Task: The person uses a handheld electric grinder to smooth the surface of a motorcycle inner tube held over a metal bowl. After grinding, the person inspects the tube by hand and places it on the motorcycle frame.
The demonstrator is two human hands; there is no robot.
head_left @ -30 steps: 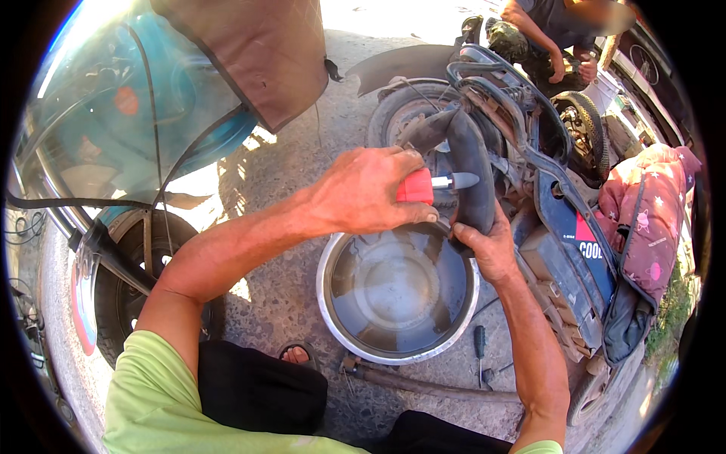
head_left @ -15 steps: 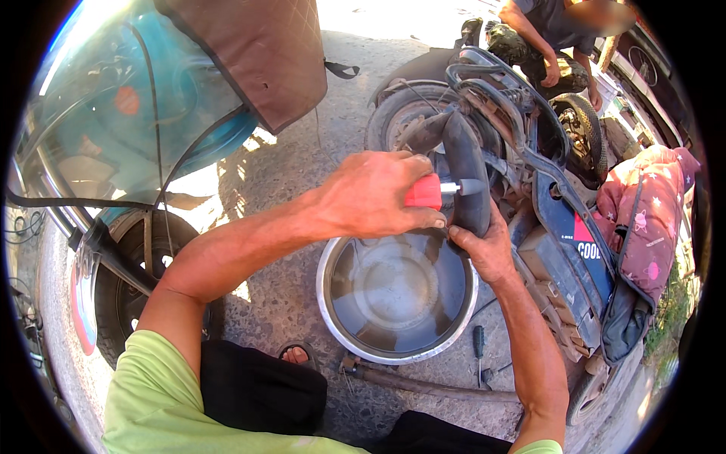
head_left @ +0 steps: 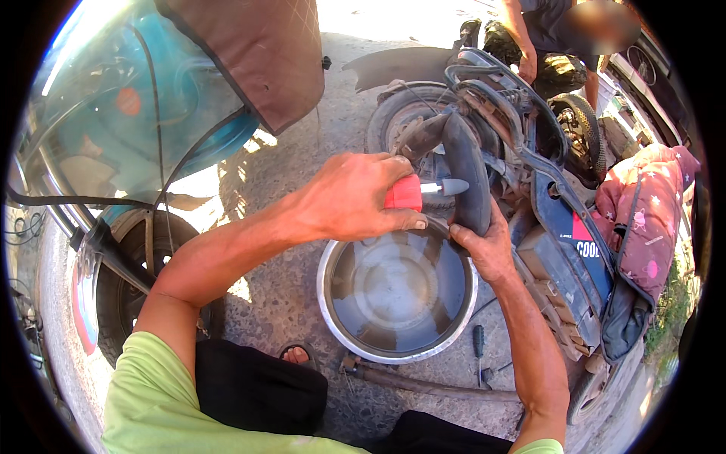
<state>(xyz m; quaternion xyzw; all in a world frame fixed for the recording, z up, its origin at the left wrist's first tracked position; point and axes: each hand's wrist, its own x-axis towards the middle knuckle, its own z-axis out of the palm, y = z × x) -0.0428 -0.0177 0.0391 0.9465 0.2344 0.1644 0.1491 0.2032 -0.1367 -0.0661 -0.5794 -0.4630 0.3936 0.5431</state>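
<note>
My left hand (head_left: pixel 361 193) is closed on a red hand tool (head_left: pixel 401 194) with a pointed grey bit (head_left: pixel 451 186); the bit lies at the left side of a black inner tube (head_left: pixel 466 170), and whether it touches cannot be told. Gripping that tube from below, its thumb on the near side, is my right hand (head_left: pixel 485 242). The tube is bent over into two lengths. Below both hands stands a round steel basin (head_left: pixel 328 310) of water on the concrete. A screwdriver (head_left: pixel 479 343) lies to the right of the basin.
A tipped scooter (head_left: pixel 548 189) with a rear wheel (head_left: pixel 386 113) fills the right, beside a pink padded cover (head_left: pixel 643 212). At left are a clear windshield (head_left: pixel 91 113), a brown cover (head_left: pixel 249 53) and a wheel (head_left: pixel 125 303). Another person (head_left: pixel 537 30) crouches top right. A pipe (head_left: pixel 431 384) lies near my feet.
The red tool moved slightly right along the tube, then back left in my left hand. My right hand is almost unmoved. The other person's arms have shifted lower.
</note>
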